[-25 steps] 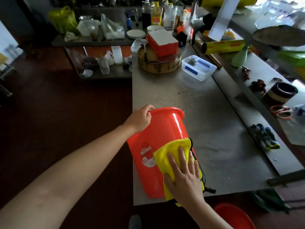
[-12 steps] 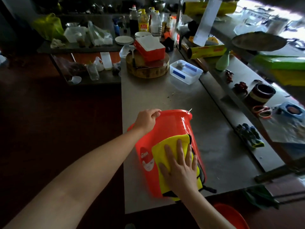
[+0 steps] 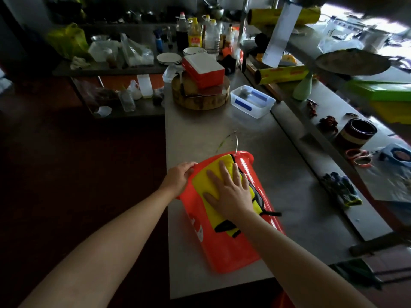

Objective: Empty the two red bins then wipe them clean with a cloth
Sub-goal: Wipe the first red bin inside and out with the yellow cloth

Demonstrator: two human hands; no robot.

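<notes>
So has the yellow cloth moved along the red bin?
Yes. The cloth, under the right hand, has slid up the bin to its rim, away from the white label.

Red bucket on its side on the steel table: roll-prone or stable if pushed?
Likely rolls: red bucket lies on its rounded wall, left hand gripping its rim. Probably slides too: glossy plastic on smooth table. Taper would likely curve the roll.

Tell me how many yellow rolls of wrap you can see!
2. The upper cling-film roll lies on the high shelf; the lower cling-film roll lies on the ledge beside the pale green bottle. Others may be hidden.
</notes>
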